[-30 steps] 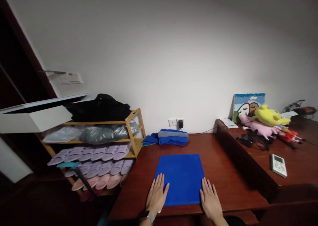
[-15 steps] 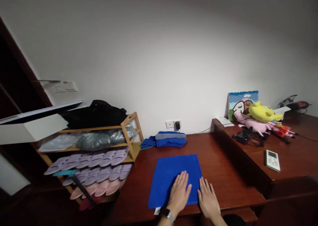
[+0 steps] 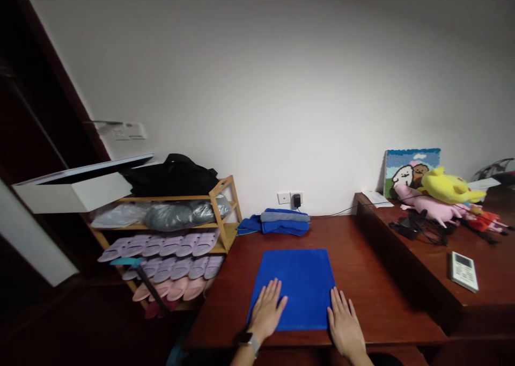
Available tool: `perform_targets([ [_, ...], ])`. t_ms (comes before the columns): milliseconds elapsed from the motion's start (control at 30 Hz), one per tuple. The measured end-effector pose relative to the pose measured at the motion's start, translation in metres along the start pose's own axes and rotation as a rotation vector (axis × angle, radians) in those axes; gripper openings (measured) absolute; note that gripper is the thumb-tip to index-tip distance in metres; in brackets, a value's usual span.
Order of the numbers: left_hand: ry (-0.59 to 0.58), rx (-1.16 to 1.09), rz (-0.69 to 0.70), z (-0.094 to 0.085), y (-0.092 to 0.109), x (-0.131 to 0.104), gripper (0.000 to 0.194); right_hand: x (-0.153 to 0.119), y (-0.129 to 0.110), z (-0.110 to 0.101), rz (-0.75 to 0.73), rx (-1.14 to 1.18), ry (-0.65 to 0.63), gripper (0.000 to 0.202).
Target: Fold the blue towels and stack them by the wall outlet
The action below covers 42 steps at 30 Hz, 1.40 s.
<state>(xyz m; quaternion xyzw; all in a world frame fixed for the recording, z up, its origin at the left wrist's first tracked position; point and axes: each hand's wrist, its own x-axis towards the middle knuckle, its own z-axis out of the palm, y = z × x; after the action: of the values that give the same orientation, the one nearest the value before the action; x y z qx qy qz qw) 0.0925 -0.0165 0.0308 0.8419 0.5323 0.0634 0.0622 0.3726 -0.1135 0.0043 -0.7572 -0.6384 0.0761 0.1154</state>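
Observation:
A blue cloth (image 3: 301,285) is spread flat as a near square on the brown wooden desk (image 3: 378,296). My left hand (image 3: 266,309) rests palm down on the cloth's lower left part, its fingers stretched out; a watch is on that wrist. At the right edge of the cloth lies my right hand (image 3: 345,320), also flat, with fingertips touching the edge and the palm mostly over the wood. Neither hand grips anything. Further back, near the wall, more blue and grey cloths (image 3: 285,222) lie folded in a pile.
To the left stands a wooden shoe rack (image 3: 225,210) with purple and pink slippers (image 3: 177,269), a black bag (image 3: 173,175) and a white box (image 3: 76,191). On the raised surface at right are plush toys (image 3: 450,189), cables (image 3: 422,227) and a white remote (image 3: 463,271).
My left hand has slid left across the cloth, from its middle to its left side. The right hand stays by the right edge. The view has turned slightly left.

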Motion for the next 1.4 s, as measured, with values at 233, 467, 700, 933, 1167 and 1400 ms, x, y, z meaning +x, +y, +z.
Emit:
perform_targets([
  [233, 0.068, 0.032, -0.137, -0.007, -0.069, -0.022, 0.076, -0.001, 0.002, 0.006, -0.021, -0.054, 0.006, 0.069],
  [467, 0.153, 0.033, -0.099, 0.008, -0.070, -0.019, 0.070, 0.014, 0.002, -0.006, 0.031, -0.030, -0.093, 0.070],
  [700, 0.127, 0.052, -0.104, 0.007, -0.073, -0.020, 0.069, 0.073, -0.009, -0.022, 0.053, 0.021, -0.104, 0.072],
  [933, 0.102, 0.030, -0.122, 0.002, -0.072, -0.021, 0.072, 0.087, -0.006, 0.000, 0.035, -0.033, -0.082, 0.071],
  [1167, 0.071, -0.019, -0.111, -0.004, -0.069, -0.023, 0.073, 0.088, -0.009, -0.004, 0.050, -0.037, -0.118, 0.071],
  [1400, -0.046, -0.065, -0.159, -0.007, -0.077, -0.014, 0.075, 0.085, -0.010, -0.006, 0.040, -0.027, -0.111, 0.071],
])
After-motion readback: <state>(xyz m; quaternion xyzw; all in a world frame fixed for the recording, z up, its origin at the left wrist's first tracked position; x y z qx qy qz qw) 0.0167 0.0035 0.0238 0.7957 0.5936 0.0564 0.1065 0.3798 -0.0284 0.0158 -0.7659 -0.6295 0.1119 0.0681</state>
